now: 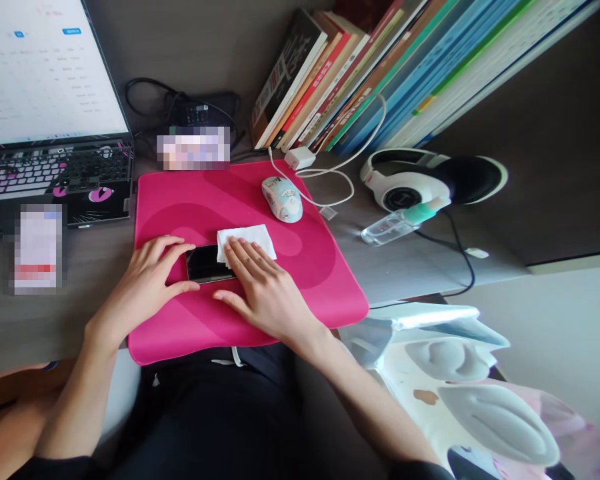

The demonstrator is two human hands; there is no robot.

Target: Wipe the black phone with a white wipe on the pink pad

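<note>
A black phone (207, 265) lies flat on the pink mat (200, 200), its screen facing up. My left hand (153, 277) grips the phone's left end between thumb and fingers. Under the fingers of my right hand (263, 287) is a folded white tissue (247, 239), pressed onto the right part of the phone. My right thumb is spread below the phone's lower edge. The tissue and my fingers hide the phone's right end.
Beyond the tissue sits a patterned mouse (283, 199). A laptop (55, 160) stands at the left, books (330, 80) at the back. A white charger (300, 157) with cable, headphones (405, 180) and a clear spray bottle (390, 228) lie to the right.
</note>
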